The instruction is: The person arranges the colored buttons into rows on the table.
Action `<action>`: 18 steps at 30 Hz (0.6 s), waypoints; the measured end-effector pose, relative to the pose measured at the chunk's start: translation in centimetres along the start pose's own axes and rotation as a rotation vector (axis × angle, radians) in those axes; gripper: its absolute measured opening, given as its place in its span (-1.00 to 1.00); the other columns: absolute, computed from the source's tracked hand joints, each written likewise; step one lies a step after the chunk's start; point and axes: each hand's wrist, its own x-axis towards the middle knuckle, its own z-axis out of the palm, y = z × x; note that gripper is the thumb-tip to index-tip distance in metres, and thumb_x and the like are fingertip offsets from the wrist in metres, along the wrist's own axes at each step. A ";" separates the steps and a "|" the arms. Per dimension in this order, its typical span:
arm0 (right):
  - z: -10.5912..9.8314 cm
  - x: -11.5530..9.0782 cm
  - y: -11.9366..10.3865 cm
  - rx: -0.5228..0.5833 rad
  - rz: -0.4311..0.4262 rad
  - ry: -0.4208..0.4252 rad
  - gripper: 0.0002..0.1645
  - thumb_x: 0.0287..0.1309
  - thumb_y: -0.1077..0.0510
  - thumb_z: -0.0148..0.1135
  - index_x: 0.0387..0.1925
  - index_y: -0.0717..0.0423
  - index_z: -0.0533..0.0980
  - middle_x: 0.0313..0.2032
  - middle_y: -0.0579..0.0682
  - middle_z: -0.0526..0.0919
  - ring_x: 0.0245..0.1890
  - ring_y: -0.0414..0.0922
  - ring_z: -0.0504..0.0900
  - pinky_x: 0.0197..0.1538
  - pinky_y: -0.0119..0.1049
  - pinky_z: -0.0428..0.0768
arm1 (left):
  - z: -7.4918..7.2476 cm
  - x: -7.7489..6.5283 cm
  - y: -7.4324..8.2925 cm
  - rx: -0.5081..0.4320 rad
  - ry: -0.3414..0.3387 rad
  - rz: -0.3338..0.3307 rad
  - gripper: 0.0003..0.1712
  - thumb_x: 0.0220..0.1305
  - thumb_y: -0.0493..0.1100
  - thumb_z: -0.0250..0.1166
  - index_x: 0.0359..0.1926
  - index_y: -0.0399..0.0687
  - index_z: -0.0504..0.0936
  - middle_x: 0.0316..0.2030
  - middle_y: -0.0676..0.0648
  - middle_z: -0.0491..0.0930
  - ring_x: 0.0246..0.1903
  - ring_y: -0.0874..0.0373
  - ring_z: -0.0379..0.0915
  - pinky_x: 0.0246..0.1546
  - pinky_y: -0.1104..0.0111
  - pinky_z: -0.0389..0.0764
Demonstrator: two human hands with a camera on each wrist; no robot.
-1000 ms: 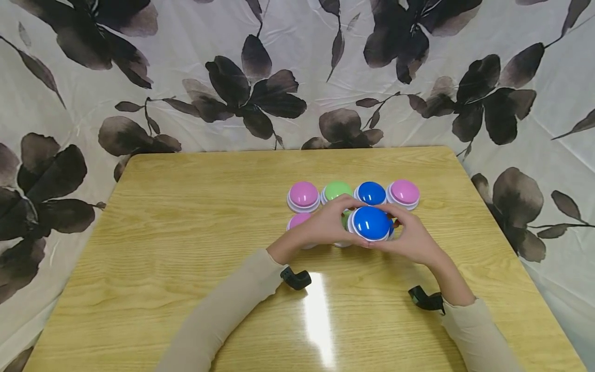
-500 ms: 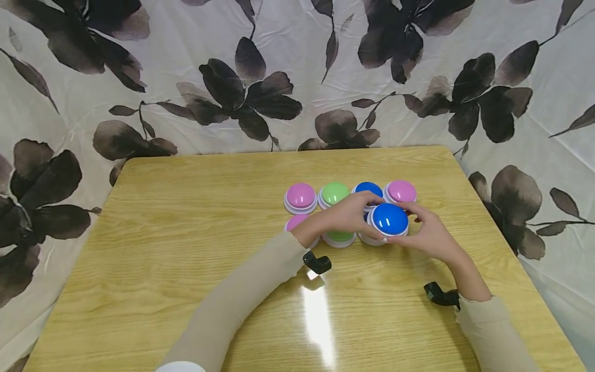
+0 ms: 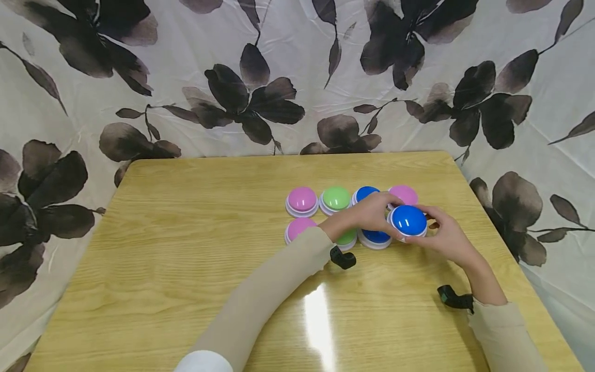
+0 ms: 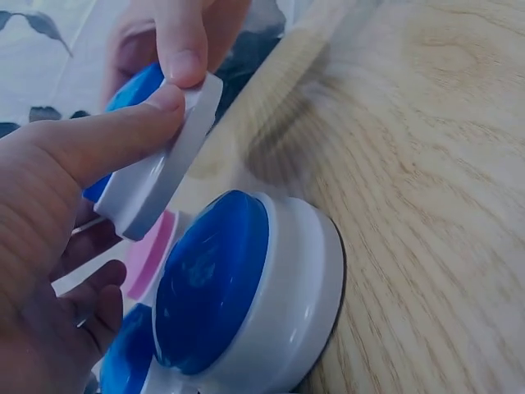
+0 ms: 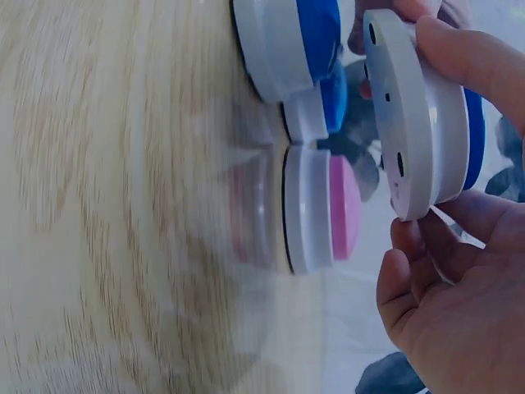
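Both hands hold a blue dome push button (image 3: 409, 220) with a white round base, raised off the table. My left hand (image 3: 374, 212) grips its left side, the thumb on the white rim in the left wrist view. On the opposite side my right hand (image 3: 448, 237) pinches the base between thumb and fingers. The right wrist view shows the button's flat underside (image 5: 402, 123) with small holes. Just left of it another blue button (image 3: 376, 237) sits on the table, partly behind my left hand. Behind it stands a pink button (image 3: 403, 194).
More buttons stand in two rows on the wooden table (image 3: 186, 248): pink (image 3: 302, 200), green (image 3: 336, 199) and blue (image 3: 364, 194) at the back, pink (image 3: 299, 227) and green (image 3: 346, 238) in front, under the left forearm. A floral cloth (image 3: 279, 77) hangs behind the table.
Both hands have carried the blue button to the right, from above the front-row blue button to the right of it. That front blue button now shows more.
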 end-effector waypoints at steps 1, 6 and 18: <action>-0.1 0.0 0.1 0.001 0.004 -0.003 -0.03 0.00 -0.03 0.51 0.36 0.22 0.27 0.22 0.23 0.39 0.07 0.13 0.37 0.00 0.01 0.38 | 0.1 0.3 0.1 0.002 -0.006 -0.006 0.01 -0.13 0.25 0.55 0.32 -0.04 0.41 0.17 0.08 0.45 0.15 0.31 0.33 0.13 0.50 0.34; -0.6 -0.3 0.5 0.001 0.038 -0.009 -0.03 0.00 -0.04 0.51 0.36 0.21 0.27 0.24 0.26 0.37 0.09 0.18 0.37 0.02 0.06 0.38 | 0.6 1.4 0.4 -0.045 -0.053 -0.057 0.02 -0.15 0.24 0.56 0.33 0.01 0.40 0.19 0.14 0.45 0.15 0.34 0.32 0.14 0.50 0.33; -0.4 0.4 2.0 -0.016 0.095 -0.026 0.00 -0.02 -0.09 0.51 0.36 0.23 0.27 0.23 0.26 0.39 -0.02 0.12 0.43 -0.10 -0.19 0.50 | 1.2 2.9 0.3 0.091 -0.077 -0.113 0.05 -0.19 0.35 0.53 0.33 0.10 0.40 0.15 0.19 0.46 0.12 0.33 0.31 0.16 0.42 0.25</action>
